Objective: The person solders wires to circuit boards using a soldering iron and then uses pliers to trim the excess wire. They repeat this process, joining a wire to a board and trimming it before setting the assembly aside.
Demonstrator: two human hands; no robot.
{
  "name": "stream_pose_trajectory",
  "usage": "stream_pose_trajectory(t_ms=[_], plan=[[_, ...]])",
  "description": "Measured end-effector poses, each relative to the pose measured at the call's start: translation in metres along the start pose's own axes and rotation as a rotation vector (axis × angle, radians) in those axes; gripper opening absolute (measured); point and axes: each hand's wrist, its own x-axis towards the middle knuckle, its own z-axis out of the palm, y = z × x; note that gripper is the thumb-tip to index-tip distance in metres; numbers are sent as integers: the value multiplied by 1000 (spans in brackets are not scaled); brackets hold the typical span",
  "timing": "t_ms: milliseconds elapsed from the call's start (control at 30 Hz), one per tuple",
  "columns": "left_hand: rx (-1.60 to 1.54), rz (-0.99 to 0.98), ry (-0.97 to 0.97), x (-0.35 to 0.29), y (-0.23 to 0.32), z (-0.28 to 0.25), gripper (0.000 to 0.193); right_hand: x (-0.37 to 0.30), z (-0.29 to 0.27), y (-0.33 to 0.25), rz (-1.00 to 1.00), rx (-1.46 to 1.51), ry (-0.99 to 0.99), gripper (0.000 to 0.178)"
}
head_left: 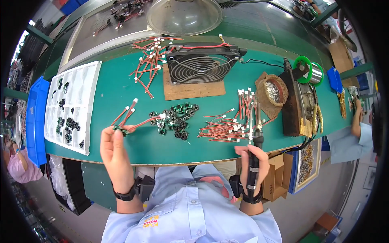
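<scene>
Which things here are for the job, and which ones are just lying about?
Seem part of the job: soldering iron in the right hand, small green part in the left hand, pile of dark green parts, loose red wires, solder spool.

Probably just lying about: cardboard box, plastic bag.

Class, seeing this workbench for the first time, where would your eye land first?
The black fan stands out most, near the back middle of the green bench. Before it lies a heap of small dark parts. At left, the left hand pinches a wired green part; at right, the right hand grips a soldering iron.
</scene>
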Motion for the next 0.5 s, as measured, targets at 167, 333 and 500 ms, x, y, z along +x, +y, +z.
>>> stream_pose_trajectory(t_ms=[167,333,500], plan=[[172,13,107,2,-11,-18,11,18,7,4,-276,-396,-26,34],[578,47,191,9,-24,-45,16,28,4,3,-403,-509,-101,33],[1032,176,196,12,-14,-40,19,35,2,2,-470,-645,-190,29]])
